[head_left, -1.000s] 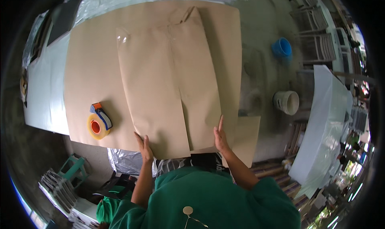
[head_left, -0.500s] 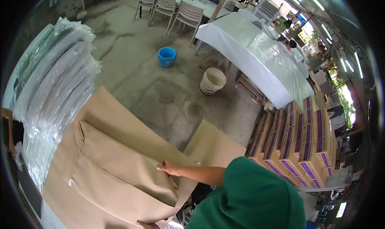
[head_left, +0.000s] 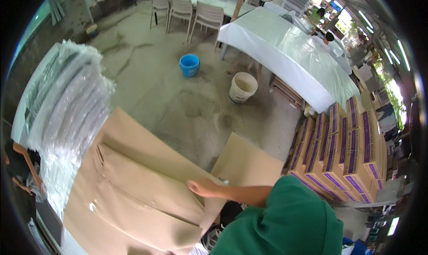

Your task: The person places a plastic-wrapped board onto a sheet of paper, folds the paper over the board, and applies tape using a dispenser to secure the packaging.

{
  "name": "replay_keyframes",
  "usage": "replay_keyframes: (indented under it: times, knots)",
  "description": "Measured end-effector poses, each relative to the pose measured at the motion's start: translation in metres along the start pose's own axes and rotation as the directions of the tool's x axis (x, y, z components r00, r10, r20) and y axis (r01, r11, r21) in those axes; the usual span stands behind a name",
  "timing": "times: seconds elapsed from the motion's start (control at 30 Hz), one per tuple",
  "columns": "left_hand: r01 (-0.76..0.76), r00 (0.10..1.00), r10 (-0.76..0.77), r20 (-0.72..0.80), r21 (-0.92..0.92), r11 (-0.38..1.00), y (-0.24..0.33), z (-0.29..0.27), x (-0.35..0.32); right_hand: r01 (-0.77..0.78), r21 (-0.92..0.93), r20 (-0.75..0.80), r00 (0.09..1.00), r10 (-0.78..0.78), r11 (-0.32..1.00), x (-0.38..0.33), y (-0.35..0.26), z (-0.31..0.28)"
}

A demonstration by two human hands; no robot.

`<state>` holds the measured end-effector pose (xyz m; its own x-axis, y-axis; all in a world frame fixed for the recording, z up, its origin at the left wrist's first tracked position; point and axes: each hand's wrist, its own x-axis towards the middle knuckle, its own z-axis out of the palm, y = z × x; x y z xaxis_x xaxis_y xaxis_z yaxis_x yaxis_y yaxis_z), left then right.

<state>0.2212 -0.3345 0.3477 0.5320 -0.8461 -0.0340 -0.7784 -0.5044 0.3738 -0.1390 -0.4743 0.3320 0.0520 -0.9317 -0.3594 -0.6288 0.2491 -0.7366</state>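
My right hand [head_left: 203,188], at the end of a green sleeve [head_left: 285,215], is at the right end of a folded brown paper sheet [head_left: 142,183]. Its fingers look curled and pressed together on the paper's edge, slightly blurred. The folded paper forms a long, flat package with a raised upper flap and a small slit near its far left corner. Beneath it lies a larger flat brown sheet [head_left: 129,125]. My left hand is out of sight below the lower edge.
Plastic-wrapped stacks [head_left: 76,99] stand at the left, beside another person's arm [head_left: 30,165]. Another brown sheet [head_left: 245,161] lies beyond my right arm. A blue bucket [head_left: 190,66] and white bucket [head_left: 243,88] are on the floor. Stacked cartons [head_left: 339,157] stand right, near a plastic-covered table [head_left: 285,54].
The view has shifted, so everything sits a little lower and further right. My right hand stays at the package's end, its fingers more curled. My left hand has dropped out of view.
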Motion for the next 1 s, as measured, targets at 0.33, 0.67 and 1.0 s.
replay_keyframes:
  times: [0.33, 0.67, 1.0]
  knots:
    - [-0.570, 0.820, 0.546, 0.172, 0.327, 0.754, 0.008, 0.089, 0.053, 0.534, -0.431, 0.297, 0.845, -0.445, 0.728, 0.046, -0.004, 0.062]
    - [-0.700, 0.642, 0.499, 0.583, 0.179, 0.692, 0.042, 0.063, 0.036, 0.771, -0.381, 0.415, 0.636, -0.651, 0.510, 0.079, 0.046, 0.033]
    - [-0.965, 0.250, 0.914, 0.319, 0.157, 0.209, 0.154, 0.130, 0.039, -0.320, -0.035, -0.544, 0.801, 0.251, 0.947, -0.055, 0.032, 0.109]
